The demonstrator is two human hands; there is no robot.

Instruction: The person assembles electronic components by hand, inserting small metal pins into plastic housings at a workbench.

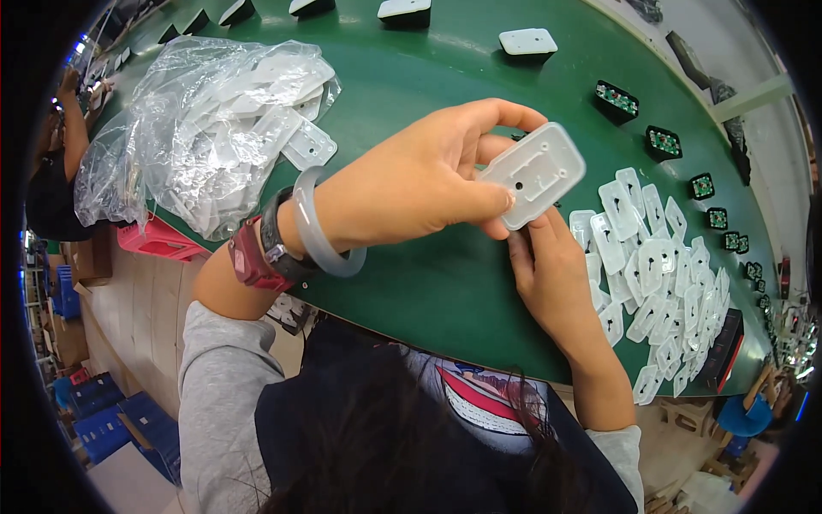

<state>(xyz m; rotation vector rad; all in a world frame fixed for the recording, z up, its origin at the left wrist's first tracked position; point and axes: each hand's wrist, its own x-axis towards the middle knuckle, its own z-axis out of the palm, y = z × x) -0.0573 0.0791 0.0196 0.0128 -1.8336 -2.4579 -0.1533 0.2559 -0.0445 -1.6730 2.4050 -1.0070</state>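
Note:
My left hand (445, 167) is closed round a translucent white plastic cover (544, 171), thumb on its near face and fingers behind. The cover is rounded at the corners, with a raised frame inside and a dark spot near my thumb. Just below it my right hand (556, 278) is closed, its fingertips against or behind the lower edge. What those fingers pinch, if anything, is hidden. To their right spreads a pile of similar covers (659, 291), many with small black parts on them.
At the left of the green table (411, 77) lies a clear plastic bag (231, 120) full of white covers. Black housings with green circuit boards (664, 142) line the right edge; others with white tops (528, 43) stand along the back. A pink crate (163, 238) is below. People sit at both sides.

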